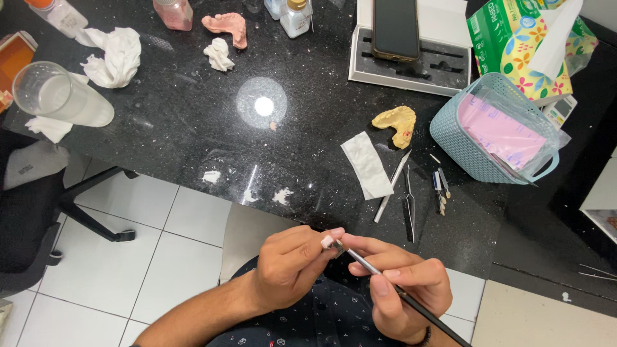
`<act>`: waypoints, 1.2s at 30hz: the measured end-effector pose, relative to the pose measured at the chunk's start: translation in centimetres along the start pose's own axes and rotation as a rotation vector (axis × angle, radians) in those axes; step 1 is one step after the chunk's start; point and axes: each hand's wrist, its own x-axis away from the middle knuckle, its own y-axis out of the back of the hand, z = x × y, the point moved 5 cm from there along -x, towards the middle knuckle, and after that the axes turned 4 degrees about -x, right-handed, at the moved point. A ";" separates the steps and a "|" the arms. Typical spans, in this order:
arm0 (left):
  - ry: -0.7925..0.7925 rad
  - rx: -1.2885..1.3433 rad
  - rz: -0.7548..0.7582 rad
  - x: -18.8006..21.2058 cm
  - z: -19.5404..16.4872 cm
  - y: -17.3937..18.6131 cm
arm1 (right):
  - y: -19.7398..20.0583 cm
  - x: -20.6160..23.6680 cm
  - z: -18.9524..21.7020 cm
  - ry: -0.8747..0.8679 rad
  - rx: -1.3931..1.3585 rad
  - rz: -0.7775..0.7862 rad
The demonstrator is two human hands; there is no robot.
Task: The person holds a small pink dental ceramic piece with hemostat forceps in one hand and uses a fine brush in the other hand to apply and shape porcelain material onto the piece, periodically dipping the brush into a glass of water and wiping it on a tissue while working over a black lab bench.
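Down close over the lap, the left hand (289,263) pinches a tiny white tooth piece (327,241) in its fingertips, probably to keep it steady, while the right hand (402,286) grips a thin brush (385,283) like a pen, tip right at it. Further out on the black desk (193,122) lie metal tools (409,199), a folded tissue (366,165), a yellow jaw cast (397,124), handy within reach, then a basket (450,138).

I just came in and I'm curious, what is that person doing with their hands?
A person sits at a black speckled stone table. Their left hand pinches a tiny white tooth-like piece, while the right hand holds a thin dark-handled brush with its tip against that piece. On the table lie a yellow dental cast, a pink dental cast and slim metal tools.
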 end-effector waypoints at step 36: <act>-0.065 0.001 0.051 0.3 0.3 0.4 | -0.6 -0.5 1.3 0.029 0.160 0.140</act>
